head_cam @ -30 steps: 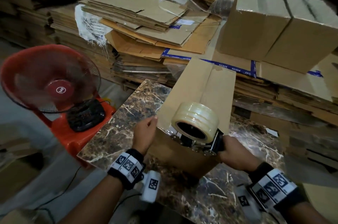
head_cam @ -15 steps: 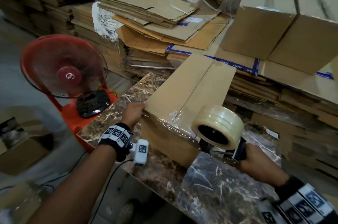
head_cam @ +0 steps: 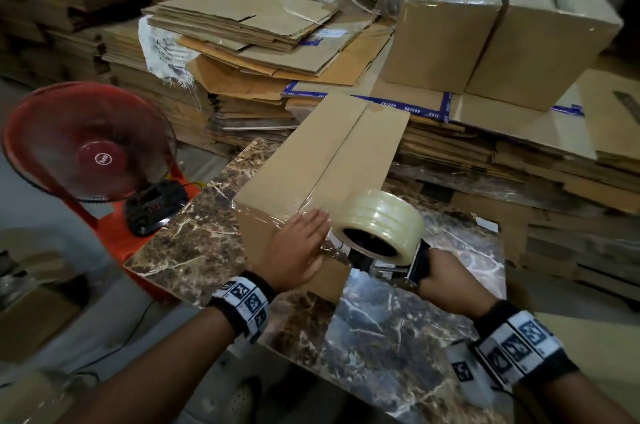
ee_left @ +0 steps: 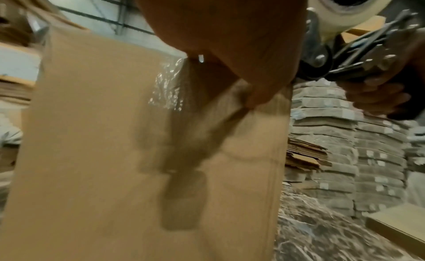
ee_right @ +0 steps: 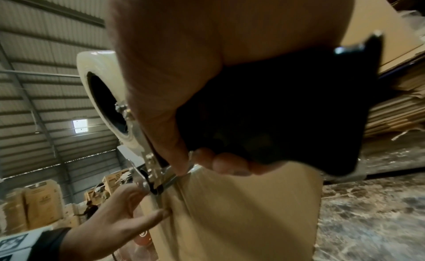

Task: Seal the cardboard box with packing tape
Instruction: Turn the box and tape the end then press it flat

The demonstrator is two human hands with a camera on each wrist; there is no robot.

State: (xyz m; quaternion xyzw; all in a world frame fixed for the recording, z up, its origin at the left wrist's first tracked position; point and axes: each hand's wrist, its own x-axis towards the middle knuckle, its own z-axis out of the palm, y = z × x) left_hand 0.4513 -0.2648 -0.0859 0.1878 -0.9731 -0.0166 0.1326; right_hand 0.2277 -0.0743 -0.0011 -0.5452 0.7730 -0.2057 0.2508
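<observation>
A long brown cardboard box [head_cam: 322,160] lies on the marble table [head_cam: 194,250], its two top flaps meeting along a centre seam. Clear tape [head_cam: 294,209] shines over its near top corner and runs down the near end face [ee_left: 168,86]. My left hand [head_cam: 298,250] lies flat on that near end with straight fingers, pressing the tape. My right hand [head_cam: 446,278] grips the black handle of a tape dispenser [head_cam: 391,264] that carries a clear tape roll [head_cam: 377,223], held against the box's near right corner. The handle [ee_right: 287,108] sits in my curled fingers.
A red fan [head_cam: 90,143] on an orange stool stands left of the table. Stacks of flattened cardboard [head_cam: 249,36] fill the back. Two sealed boxes [head_cam: 495,25] stand at the back right. More flat cardboard piles [head_cam: 519,164] lie to the right.
My left hand moved from the box's left corner to the near end face and now presses flat on the tape. The dispenser came back in against the box's near right corner.
</observation>
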